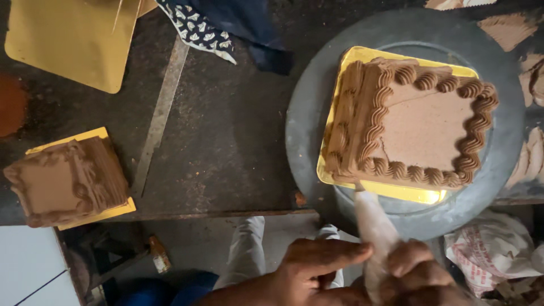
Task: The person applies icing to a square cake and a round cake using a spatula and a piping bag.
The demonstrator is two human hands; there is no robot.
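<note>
A square chocolate cake (422,122) with a piped rope border sits on a gold board (408,192) on a grey round turntable (309,122). Its near side wall carries piped ridges. A clear piping bag (374,224) of chocolate cream points its tip at the cake's near bottom corner. My right hand (419,272) grips the bag low down. My left hand (317,263) steadies the bag, forefinger stretched along it.
A second chocolate cake (65,181) on a gold board stands at the left of the dark worktop (226,141). A bare gold board (71,42) lies far left, a patterned blue cloth (201,31) at the back. A crumpled bag (493,249) sits right.
</note>
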